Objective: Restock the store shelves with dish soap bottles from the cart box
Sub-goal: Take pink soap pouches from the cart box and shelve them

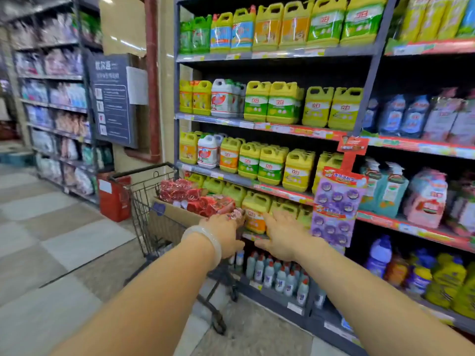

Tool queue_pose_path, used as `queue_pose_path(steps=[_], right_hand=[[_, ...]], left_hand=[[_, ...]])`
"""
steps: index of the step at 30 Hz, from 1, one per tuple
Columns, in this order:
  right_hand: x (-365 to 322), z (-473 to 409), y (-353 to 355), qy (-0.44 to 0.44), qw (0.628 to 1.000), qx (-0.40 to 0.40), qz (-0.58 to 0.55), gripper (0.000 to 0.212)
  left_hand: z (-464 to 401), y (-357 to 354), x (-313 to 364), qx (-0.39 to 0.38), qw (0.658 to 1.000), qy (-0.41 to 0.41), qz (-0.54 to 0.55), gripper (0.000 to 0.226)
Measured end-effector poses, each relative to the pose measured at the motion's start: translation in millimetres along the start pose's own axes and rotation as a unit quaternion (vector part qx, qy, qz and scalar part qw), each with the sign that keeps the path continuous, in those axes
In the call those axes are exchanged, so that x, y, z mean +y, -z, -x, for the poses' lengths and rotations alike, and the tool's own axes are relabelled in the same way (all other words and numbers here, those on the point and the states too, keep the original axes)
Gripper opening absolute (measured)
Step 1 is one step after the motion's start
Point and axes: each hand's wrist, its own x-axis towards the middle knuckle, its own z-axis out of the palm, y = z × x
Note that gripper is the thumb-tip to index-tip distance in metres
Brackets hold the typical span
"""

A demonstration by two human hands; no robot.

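Bare, with fingers straight and spread, the right hand (281, 235) reaches to the yellow plastic soap jug with an orange label (255, 213) on the grey metal shelf (253, 237) at the middle of the frame. Beside it, the left hand (226, 233), with a pale bangle (205, 242) on its wrist, grips a shiny red-patterned pack (235, 214). Behind it, toward the left, a brown cardboard box (177, 211) full of red packs sits in the black wire cart (154, 201).

Grey shelves (276, 55) carry yellow soap jugs (284, 102).
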Motion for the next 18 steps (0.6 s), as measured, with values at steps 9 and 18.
queue_pose_path(steps=[9,18], right_hand=[[-28.5,-213.3,-33.8,0.051,0.999,-0.014,-0.007,0.074],[-72.3,-396.9,-55.3,0.084,0.995,-0.054,-0.022,0.074]], left_hand=[[-140.4,-19.1,-137.2,-0.037,0.996,0.080,0.014,0.051],[-264.5,-47.9,-265.0,-0.071,0.990,0.116,0.028,0.056]])
